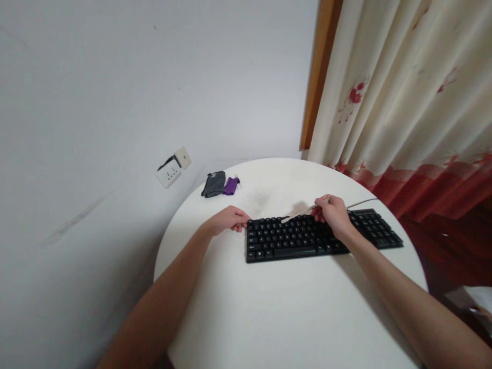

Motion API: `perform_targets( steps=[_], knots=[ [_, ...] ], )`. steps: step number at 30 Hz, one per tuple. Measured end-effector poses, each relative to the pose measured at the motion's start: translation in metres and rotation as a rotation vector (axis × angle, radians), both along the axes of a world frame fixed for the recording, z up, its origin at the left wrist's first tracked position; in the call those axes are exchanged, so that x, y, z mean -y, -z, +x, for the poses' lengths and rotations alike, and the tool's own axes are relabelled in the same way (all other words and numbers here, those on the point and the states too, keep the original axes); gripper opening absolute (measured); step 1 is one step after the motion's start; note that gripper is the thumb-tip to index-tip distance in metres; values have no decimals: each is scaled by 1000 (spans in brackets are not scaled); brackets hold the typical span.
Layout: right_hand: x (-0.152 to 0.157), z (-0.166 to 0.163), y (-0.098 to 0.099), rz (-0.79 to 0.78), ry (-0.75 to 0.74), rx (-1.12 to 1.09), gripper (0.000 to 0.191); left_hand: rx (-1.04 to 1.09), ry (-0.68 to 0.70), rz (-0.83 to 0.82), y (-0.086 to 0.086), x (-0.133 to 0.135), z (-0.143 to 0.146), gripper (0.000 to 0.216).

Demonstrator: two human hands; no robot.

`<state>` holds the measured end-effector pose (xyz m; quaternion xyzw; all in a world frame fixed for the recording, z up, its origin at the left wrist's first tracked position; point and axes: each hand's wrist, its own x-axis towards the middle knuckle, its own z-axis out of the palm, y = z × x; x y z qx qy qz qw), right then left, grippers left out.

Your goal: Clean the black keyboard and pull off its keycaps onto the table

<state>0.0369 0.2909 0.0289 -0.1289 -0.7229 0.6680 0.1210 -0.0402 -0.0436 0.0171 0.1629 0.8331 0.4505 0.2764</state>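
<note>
Your right hand (333, 214) is closed around a thin pale brush (303, 211), its tip resting on the top key row of the black keyboard (292, 241). Your left hand (229, 219), fingers curled, touches the keyboard's left end. The keyboard lies on the round white table (277, 307), with a grey pouch (213, 184) near the wall.

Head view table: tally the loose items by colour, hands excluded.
Black: 1, keyboard
Grey: 1, pouch
Purple: 1, small cloth item
Pale: 1, thin tool held in the right hand
Total: 4
</note>
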Motion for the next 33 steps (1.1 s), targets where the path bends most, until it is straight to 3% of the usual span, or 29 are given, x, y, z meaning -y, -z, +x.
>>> perform_targets(
  steps=[4,8,12,25,33],
  knots=[
    [-2,0,-1,-10,-7,-6,13,5,0,0,1,1,-1,37],
    [7,4,-4,-97,-112,-54,17,9,-10,1,2,1,-1,37],
    [12,6,-5,-78,-175,-49,19,12,-9,-1,-3,-1,2,36],
    [-46,-1,-13,133,44,85,12,12,-17,0,-1,-1,0,32],
    [-50,-1,-10,55,-1,14,18,17,-19,-5,-3,-2,2,34]
  ],
)
